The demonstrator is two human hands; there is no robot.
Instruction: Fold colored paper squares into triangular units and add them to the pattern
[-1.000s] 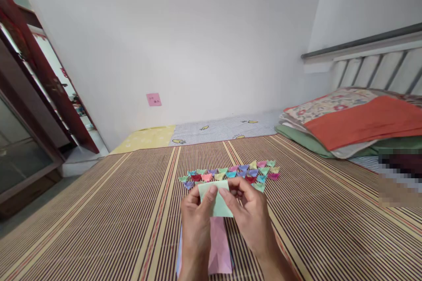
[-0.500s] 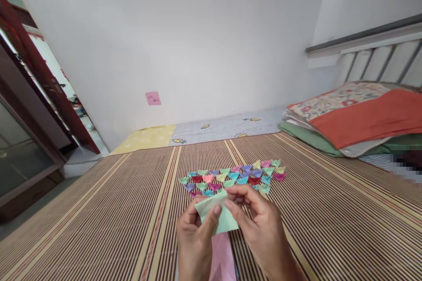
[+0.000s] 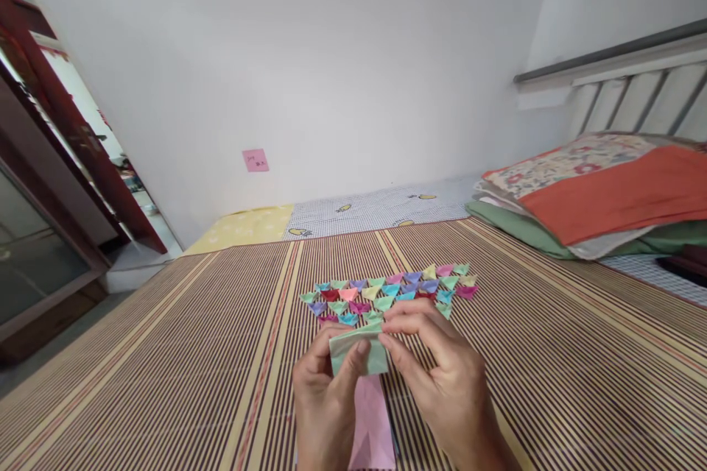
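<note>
A light green sheet of paper (image 3: pixel 375 358), partly folded, is held up between my two hands. My left hand (image 3: pixel 330 390) pinches its left side, with the thumb lying across the front. At its right edge, my right hand (image 3: pixel 442 368) grips the paper between thumb and fingers. Beneath, a pink sheet of paper (image 3: pixel 371 419) lies on the striped mat (image 3: pixel 193 375), bluish paper showing along its edge. Just beyond my hands, several small folded paper shapes (image 3: pixel 391 290) in many colours stand in rows; my fingers hide some of them.
A stack of folded bedding (image 3: pixel 607 184) lies at the right by the radiator (image 3: pixel 635 103). Behind the mat, a checked sheet (image 3: pixel 359 215) and a yellow cloth (image 3: pixel 243 227) run along the wall. A pink note (image 3: pixel 255 160) is stuck there. A wooden door (image 3: pixel 110 147) stands at the left.
The green paper now shows a shorter face, its lower edge higher than before. My right hand's fingers have shifted slightly along its right side. The view has tilted a little.
</note>
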